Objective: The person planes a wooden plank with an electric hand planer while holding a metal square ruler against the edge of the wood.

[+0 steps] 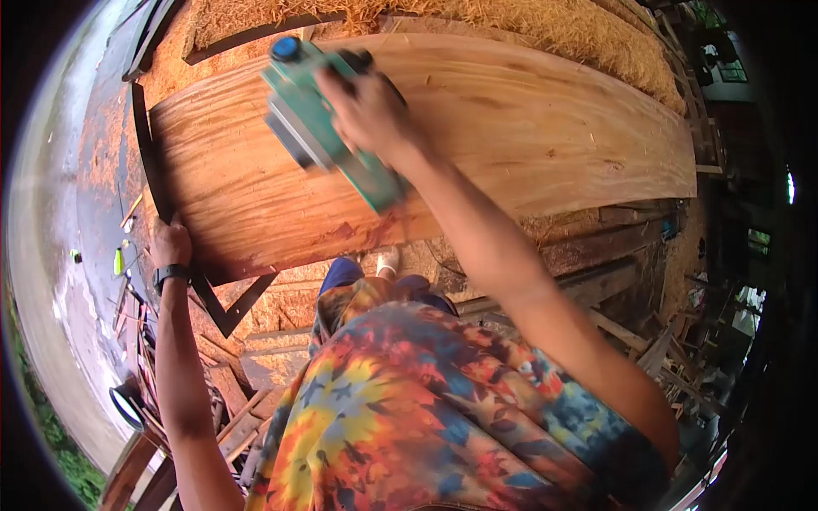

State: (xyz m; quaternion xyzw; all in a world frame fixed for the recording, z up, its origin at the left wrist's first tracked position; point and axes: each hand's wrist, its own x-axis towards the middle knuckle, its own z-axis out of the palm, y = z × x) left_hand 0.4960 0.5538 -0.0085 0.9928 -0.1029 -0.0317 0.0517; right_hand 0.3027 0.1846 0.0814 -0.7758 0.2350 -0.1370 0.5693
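My right hand (371, 115) is wrapped round the handle of a green electric planer (319, 119) with a blue knob, slightly blurred by motion. The planer rests on the upper face of a wide wooden board (528, 119) with brown, streaky grain, towards its left half. At the board's near left corner, my left hand (172, 244) is closed on a dark bar (153, 162) that runs along the board's end. Some of its fingers are hidden.
Wood shavings (545, 38) are heaped along the board's far side. Scrap wood (243, 417) lies at the lower left, near a yellow-green bottle (118, 261). More timber (596, 281) lies to the right. My shoe (388, 260) shows below the board's near edge.
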